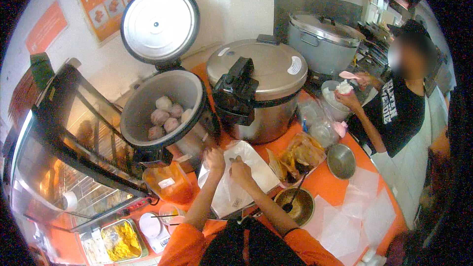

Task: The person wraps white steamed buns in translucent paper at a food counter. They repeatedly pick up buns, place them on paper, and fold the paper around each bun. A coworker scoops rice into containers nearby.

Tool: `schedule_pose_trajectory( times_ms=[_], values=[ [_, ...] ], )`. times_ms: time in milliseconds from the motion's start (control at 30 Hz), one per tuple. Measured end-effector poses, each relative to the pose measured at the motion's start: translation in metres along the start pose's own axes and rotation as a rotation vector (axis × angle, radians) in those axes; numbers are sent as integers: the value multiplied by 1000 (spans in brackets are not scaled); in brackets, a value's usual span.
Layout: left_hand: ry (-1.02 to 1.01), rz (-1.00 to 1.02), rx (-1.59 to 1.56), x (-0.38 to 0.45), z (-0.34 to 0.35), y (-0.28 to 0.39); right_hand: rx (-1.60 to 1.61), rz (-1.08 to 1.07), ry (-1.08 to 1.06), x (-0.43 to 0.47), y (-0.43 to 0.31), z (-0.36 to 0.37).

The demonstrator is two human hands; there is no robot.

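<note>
Both my hands are over a stack of white paper sheets (255,188) in front of me. My left hand (215,160) has bent fingers near the stack's upper left edge. Beside it my right hand (240,171) pinches a clear thin plastic bag (227,184), which hangs over the paper; whether the left fingers grip it too is hard to tell. Behind my left hand an uncovered rice warmer (164,107) holds several round wrapped portions (172,124), its lid (159,24) raised. A second large steel rice cooker (258,70), lid down, stands behind my right hand.
Left are a glass display warmer (74,177), an orange plastic container (168,183) and a tray of yellow food (121,240). Right are bagged food (299,155), a pan with a ladle (295,207), a metal bowl (341,161) and loose sheets (336,225). A co-worker (393,111) scoops rice at right.
</note>
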State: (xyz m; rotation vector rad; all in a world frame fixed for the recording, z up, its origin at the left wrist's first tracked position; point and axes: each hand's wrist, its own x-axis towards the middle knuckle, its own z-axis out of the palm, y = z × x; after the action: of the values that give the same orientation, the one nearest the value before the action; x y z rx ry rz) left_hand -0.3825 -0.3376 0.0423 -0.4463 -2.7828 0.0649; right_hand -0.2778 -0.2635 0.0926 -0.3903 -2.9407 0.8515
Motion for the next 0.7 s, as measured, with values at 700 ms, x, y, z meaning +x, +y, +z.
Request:
schedule_pose_trajectory(
  times_ms=[700],
  values=[
    [138, 297, -30, -21, -47, -29, 143, -75, 20, 5, 6, 5]
  ],
)
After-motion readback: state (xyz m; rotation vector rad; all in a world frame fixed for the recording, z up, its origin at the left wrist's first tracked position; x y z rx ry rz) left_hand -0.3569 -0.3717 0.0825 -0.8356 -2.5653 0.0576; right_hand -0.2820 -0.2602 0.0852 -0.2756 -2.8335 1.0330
